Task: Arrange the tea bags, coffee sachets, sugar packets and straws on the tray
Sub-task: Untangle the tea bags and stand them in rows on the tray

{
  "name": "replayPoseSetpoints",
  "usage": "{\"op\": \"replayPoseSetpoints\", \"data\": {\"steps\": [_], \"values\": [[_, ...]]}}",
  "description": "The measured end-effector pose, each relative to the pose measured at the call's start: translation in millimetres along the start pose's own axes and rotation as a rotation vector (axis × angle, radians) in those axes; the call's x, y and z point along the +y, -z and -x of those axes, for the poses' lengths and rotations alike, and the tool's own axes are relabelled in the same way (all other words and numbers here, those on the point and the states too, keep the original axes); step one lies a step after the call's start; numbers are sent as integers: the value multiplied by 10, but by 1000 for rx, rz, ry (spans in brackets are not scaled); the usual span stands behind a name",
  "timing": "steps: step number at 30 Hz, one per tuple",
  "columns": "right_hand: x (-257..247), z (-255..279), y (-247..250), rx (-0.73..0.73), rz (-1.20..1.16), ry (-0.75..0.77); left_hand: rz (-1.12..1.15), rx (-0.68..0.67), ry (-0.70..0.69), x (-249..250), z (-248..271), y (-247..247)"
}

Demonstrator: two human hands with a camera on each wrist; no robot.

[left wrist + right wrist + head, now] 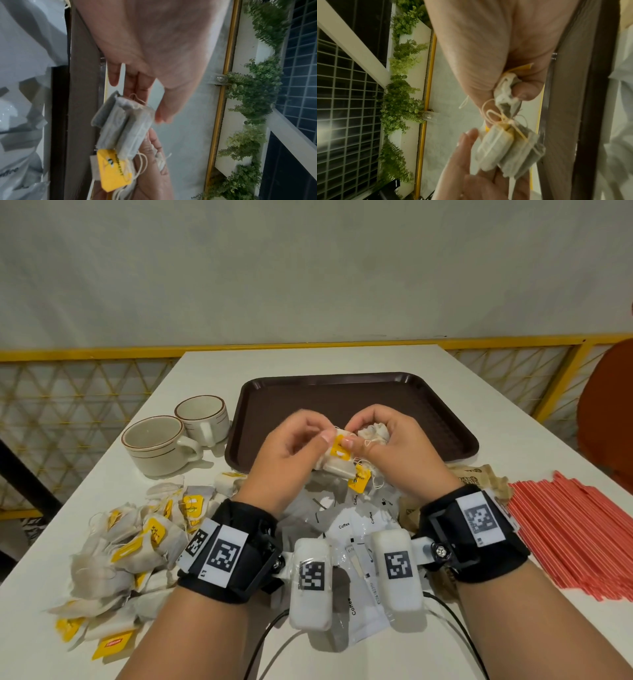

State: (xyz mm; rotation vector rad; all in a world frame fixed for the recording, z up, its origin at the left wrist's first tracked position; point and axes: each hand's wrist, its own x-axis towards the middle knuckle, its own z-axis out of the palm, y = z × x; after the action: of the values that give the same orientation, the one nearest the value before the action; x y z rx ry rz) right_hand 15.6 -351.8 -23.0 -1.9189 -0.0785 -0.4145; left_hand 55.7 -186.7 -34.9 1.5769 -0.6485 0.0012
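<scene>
Left hand (287, 453) & right hand (394, 446) both pinch a bundle of white paper tea bags w/ yellow tags (339, 462), fingers curled round it. They're held above the brown plastic tray's (442, 419) near edge.

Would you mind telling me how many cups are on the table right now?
2. One cup sits nearer, left of the tray; the second cup stands just behind it, right beside the tray's left edge. Both look empty; none seems hidden.

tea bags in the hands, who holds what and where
Left hand pinches a small stack of tea bags by its top; right hand clutches a crumpled tea bag in curled fingers.
</scene>
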Motion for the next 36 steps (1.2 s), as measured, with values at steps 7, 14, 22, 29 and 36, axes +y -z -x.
{"op": "replayPoseSetpoints", "data": {"steps": [7, 14, 22, 29, 36], "values": [[58, -6, -14, 1, -90, -55, -181, -39, 30, -6, 17, -23], [27, -44, 15, 188, -400, -168, -187, -50, 129, -4, 27, -34], [0, -28, -104, 163, -441, -223, -114, 6, 145, -50, 24, -119], [-60, -17, -58, 131, -595, -418, -27, 117, 132, -58, -17, -40], [-82, -30, 5, 29, -733, -497, 76, 151, 162, -13, -19, 4]]}}
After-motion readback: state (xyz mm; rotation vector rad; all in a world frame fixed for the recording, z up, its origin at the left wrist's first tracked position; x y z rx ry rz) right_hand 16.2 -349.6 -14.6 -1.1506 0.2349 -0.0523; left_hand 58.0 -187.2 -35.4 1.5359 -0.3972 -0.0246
